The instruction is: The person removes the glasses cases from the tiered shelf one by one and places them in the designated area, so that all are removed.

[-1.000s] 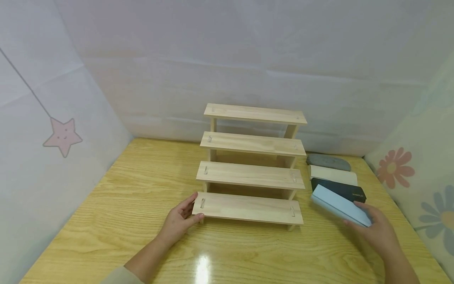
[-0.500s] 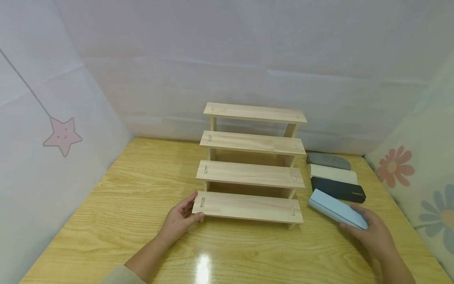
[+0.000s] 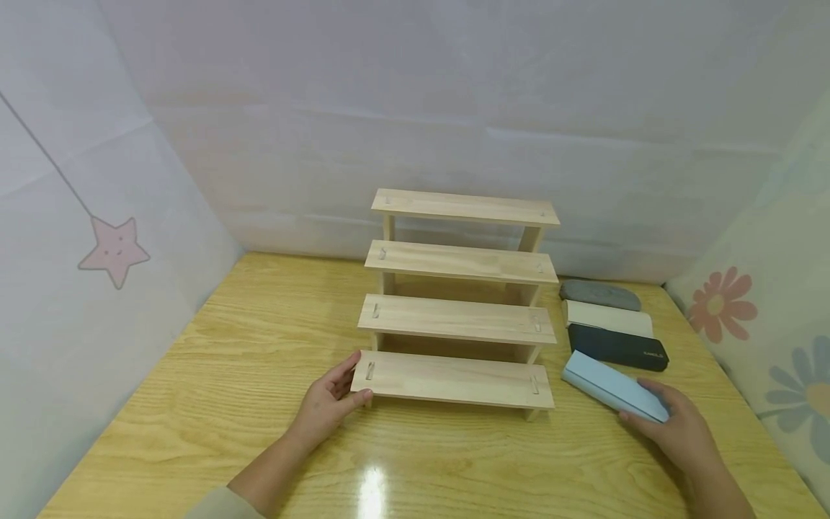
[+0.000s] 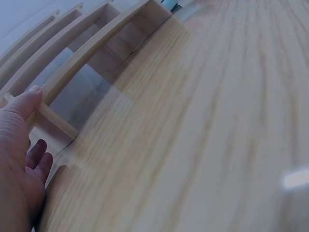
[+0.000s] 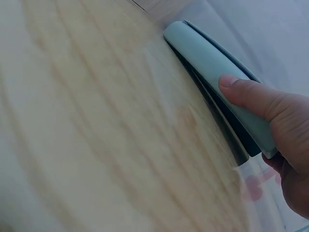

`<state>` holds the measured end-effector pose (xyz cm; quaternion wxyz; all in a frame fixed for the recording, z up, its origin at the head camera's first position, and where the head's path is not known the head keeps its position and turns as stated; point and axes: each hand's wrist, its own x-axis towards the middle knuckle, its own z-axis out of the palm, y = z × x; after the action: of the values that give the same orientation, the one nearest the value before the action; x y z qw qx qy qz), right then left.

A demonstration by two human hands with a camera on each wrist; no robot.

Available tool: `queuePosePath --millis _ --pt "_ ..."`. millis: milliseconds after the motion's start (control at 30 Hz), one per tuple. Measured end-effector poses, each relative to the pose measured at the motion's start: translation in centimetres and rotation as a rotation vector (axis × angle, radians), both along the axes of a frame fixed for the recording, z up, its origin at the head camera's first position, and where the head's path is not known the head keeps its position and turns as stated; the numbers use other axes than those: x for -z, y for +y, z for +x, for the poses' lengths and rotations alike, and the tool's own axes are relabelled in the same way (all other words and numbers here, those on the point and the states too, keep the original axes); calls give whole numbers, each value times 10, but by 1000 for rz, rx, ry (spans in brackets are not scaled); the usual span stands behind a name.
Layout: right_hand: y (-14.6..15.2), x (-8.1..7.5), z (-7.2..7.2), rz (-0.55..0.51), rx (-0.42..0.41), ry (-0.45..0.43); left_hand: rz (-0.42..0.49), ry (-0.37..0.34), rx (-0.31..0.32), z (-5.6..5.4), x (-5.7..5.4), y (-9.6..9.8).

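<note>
A four-tiered pale wooden stand (image 3: 454, 378) stands on the table, its steps rising toward the back wall. My left hand (image 3: 324, 411) grips the left end of its lowest board, thumb at the front edge; the left wrist view shows the thumb (image 4: 31, 99) against the wood and the other fingers lower, beside the end support. In my right hand (image 3: 681, 429) is a light blue glasses case (image 3: 612, 386), held by its right end and slanted just in front of a black case. From the right wrist, the thumb lies across the blue case (image 5: 212, 58), with the fingers mostly hidden beneath.
Behind the blue case, a black case (image 3: 619, 347), a cream case (image 3: 609, 318) and a grey case (image 3: 599, 294) lie in a row right of the stand. White cloth walls (image 3: 311, 144) enclose the wooden table (image 3: 194, 404) at the back and sides.
My right hand has brought the blue glasses case slightly left and down, toward the table's front, uncovering more of the black case. The left hand and the stand stay put.
</note>
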<state>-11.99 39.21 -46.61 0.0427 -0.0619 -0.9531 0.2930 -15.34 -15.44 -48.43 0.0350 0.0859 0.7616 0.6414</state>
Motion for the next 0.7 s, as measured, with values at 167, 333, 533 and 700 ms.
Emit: queuePosePath --millis 167,333,533,700 --pt "3 5 -1 -11 -9 -3 -1 1 2 0 0 0" --pt "7 8 -2 -24 -6 -43 -8 1 -1 0 0 -1" --pt "9 10 -3 -20 -4 -70 -14 4 -10 0 1 0" --pt "10 12 -3 -6 -8 -60 -19 7 -12 0 1 0"
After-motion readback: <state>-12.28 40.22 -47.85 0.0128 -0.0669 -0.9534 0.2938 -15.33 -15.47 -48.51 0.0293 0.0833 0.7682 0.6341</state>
